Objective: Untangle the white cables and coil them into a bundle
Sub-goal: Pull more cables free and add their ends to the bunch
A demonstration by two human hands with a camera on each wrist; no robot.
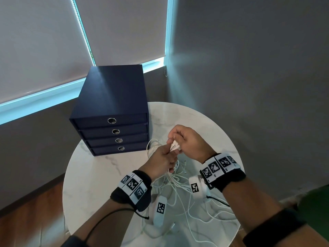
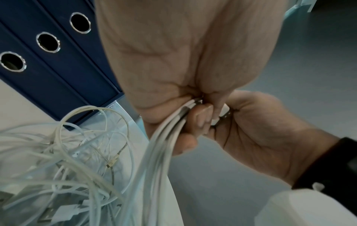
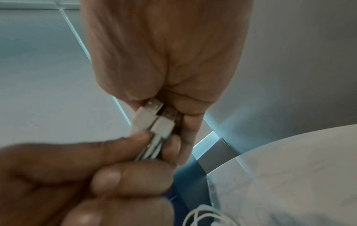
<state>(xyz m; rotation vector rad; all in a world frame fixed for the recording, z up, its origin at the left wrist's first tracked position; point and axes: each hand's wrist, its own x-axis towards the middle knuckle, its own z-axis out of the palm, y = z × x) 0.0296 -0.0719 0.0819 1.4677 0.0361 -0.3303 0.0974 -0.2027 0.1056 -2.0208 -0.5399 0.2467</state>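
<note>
**Both hands gather the plug ends of the white cables above the tabletop**

At the lower centre of the head view, the left hand [image 1: 162, 162] and the right hand [image 1: 188, 142] meet over a round marbled tabletop [image 1: 92, 177]. The left hand's fingers [image 3: 123, 145] are clenched round a gathered run of white cables [image 2: 164, 145], several thin cords lying side by side. The right hand's fingers [image 2: 201, 120] pinch the same cords at their ends, where flat white USB plugs [image 3: 154, 117] with metal tips stick out beside one another; two show plainly, and there may be a third behind them, though blur hides it.

Below the hands the cords fall into a loose tangle [image 1: 179, 196] on the tabletop, filling the lower middle of the head view with crossing loops and a few free connectors. In the left wrist view this heap spreads across the lower left.

A dark blue drawer box [image 1: 110, 111] with four ring-pull drawers stands on the tabletop at centre left, just beside the nearest loops.
</note>
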